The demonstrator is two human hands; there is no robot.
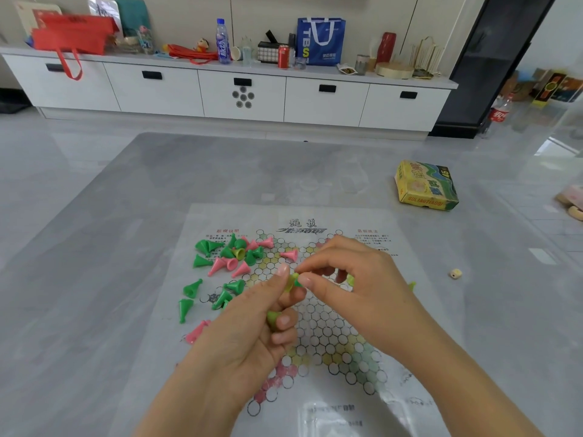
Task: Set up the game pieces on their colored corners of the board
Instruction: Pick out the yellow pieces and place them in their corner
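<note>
A thin paper game board (318, 329) with a star of circles lies on the grey table. Green cone pieces (208, 247) and pink cone pieces (241, 268) lie tipped in a heap on its upper left part. My left hand (252, 323) holds yellow-green cone pieces (273, 316) in its curled fingers. Its thumb and forefinger pinch another yellow-green piece (291, 280). My right hand (356, 279) pinches the same piece from the right, above the board's middle. A yellow-green tip (411, 284) shows behind my right hand.
A yellow-green game box (426, 186) lies on the table at the far right. A small beige die (455, 273) sits right of the board. Beyond the table stands a white cabinet (243, 89) with bottles, bags and a can on top.
</note>
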